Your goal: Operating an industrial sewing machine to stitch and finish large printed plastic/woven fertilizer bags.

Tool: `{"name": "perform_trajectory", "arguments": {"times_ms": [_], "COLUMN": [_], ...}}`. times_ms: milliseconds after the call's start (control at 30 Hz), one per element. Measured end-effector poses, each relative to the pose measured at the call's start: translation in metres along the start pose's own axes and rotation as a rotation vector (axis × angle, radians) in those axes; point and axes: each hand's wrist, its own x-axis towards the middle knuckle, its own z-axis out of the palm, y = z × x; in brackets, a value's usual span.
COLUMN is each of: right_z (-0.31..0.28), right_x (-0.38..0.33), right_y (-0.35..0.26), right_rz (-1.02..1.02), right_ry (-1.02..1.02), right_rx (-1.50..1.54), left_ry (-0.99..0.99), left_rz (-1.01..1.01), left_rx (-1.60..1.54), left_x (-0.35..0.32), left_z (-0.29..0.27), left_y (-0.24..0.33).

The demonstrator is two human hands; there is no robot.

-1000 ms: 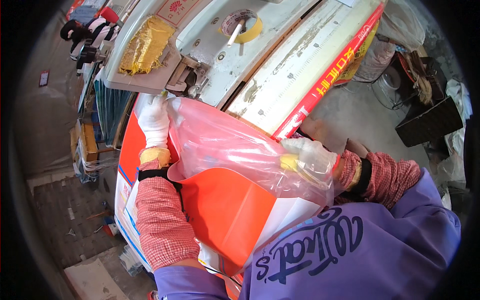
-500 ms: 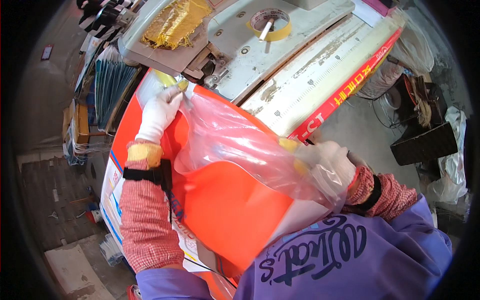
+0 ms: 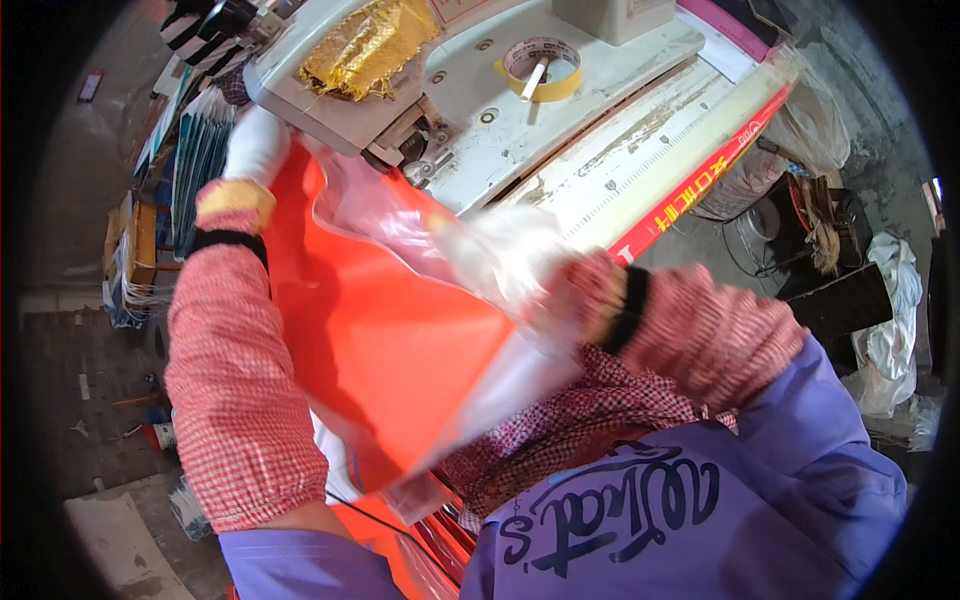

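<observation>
An orange-red sheet-like bag with a white underside lies across the work surface before me, one flap folded over. Clear plastic film lies along its far side and runs toward my right hand. My left hand, in a white glove with a yellow cuff, is at the bag's far left corner beside the machine's end; its fingers are hidden. My right hand, also in a white glove, is over the bag's right part among the clear film. Motion smears its fingers, so its grip cannot be made out.
A grey machine stands at the far side, carrying a tape roll and a gold woven cloth. A pale ruled board extends right. Folded sheets stand at left; a dark box sits at right.
My left hand has moved up and left, away from the film's corner. My right hand has swung left and farther away across the bag, the film shifting with it.
</observation>
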Motion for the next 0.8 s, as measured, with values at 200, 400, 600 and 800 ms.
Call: {"name": "perform_trajectory", "arguments": {"times_ms": [200, 400, 600, 800], "right_z": [0.019, 0.007, 0.014, 0.003], "right_x": [0.075, 0.121, 0.126, 0.116], "right_y": [0.01, 0.05, 0.063, 0.046], "right_rz": [-0.032, -0.003, -0.24, -0.538], "right_ry": [-0.384, -0.782, -0.815, -0.834], "right_rx": [-0.38, -0.224, -0.105, -0.55], "left_ry": [-0.141, -0.299, -0.793, -1.14], "left_rz": [-0.031, 0.396, 0.775, -0.064], "left_rx": [0.087, -0.136, -0.08, -0.313], "left_x": [-0.018, -0.1, -0.106, -0.08], "left_z": [-0.081, -0.164, -0.191, -0.216], "left_y": [0.032, 0.167, 0.249, 0.239]}}
